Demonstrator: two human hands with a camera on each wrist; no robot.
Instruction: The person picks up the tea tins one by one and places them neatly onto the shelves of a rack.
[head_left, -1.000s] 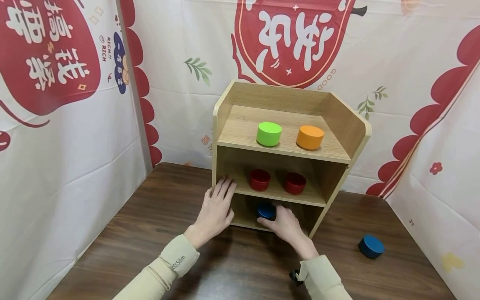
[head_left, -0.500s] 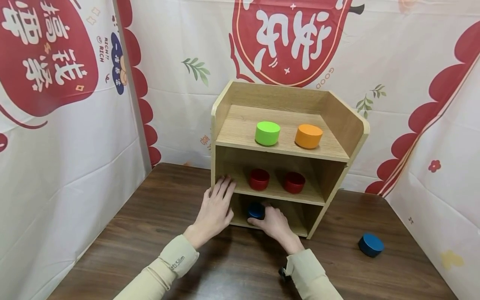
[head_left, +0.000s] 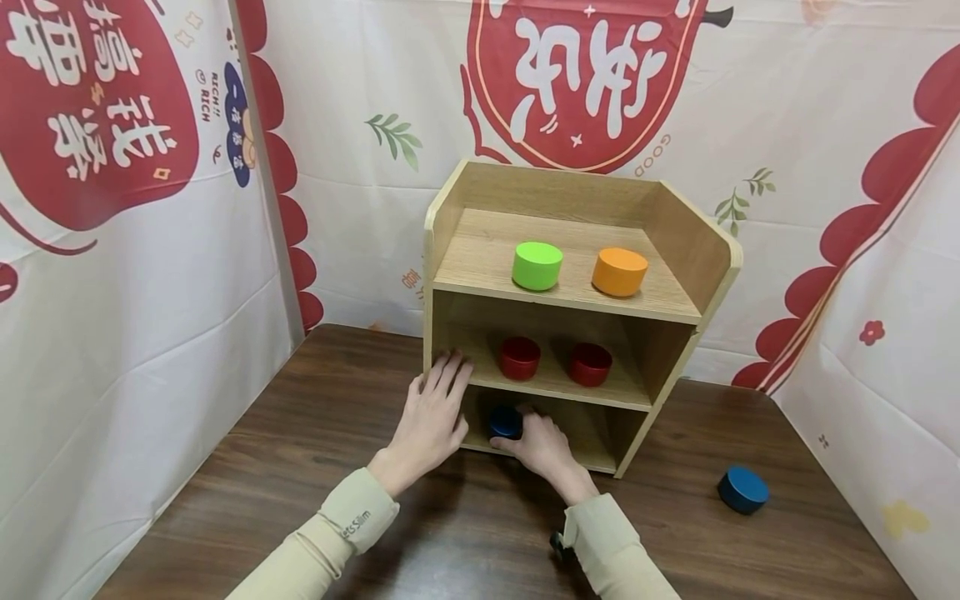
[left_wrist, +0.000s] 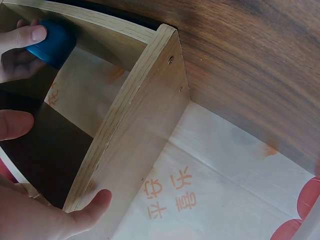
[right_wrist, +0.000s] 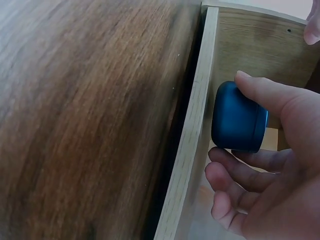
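A small wooden shelf unit (head_left: 555, 304) stands on the table. My left hand (head_left: 429, 408) holds its left front edge, the thumb below the middle board and fingers above; in the left wrist view one fingertip (left_wrist: 102, 200) lies outside the side panel. In the bottom compartment my right hand (head_left: 542, 443) grips a blue round tin (head_left: 505, 422) between thumb and fingers. The right wrist view shows this blue tin (right_wrist: 235, 117) close to the bottom board's front edge. Two dark red tins (head_left: 519, 358) sit on the middle board. A green tin (head_left: 537, 267) and an orange one (head_left: 619, 272) are on top.
Another blue tin (head_left: 743, 489) lies on the brown table (head_left: 315, 433), right of the shelf. Printed white cloth (head_left: 352, 225) hangs behind and at both sides. The shelf's side panels (head_left: 693, 242) rise above the top board.
Inside the bottom compartment, my right hand has shifted left with the blue tin. The left hand stays at the shelf's edge.
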